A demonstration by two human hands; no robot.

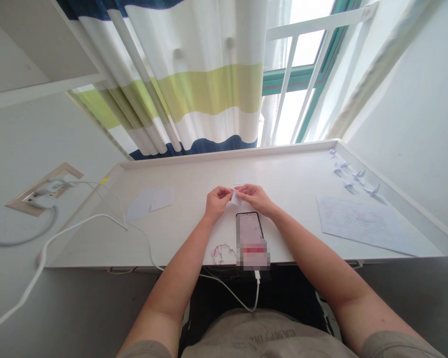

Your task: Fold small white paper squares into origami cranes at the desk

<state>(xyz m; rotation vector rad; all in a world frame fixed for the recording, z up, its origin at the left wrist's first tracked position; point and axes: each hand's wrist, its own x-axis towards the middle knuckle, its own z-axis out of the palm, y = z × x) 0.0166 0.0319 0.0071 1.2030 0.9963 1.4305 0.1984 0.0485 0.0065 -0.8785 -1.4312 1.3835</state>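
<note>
A small folded piece of white paper is pinched between my two hands above the middle of the desk. My left hand grips its left side with bent fingers. On the other side, the thumb and fingers of my right hand close on the paper. My fingers hide part of the folds. Just below my hands lies a phone with its screen lit and partly blurred. Several folded paper cranes stand at the far right of the desk.
Loose white sheets lie on the desk at left, a written sheet at right. A white charging cable runs from the wall socket to the phone. A thin beaded string lies near the front edge. Curtains hang behind.
</note>
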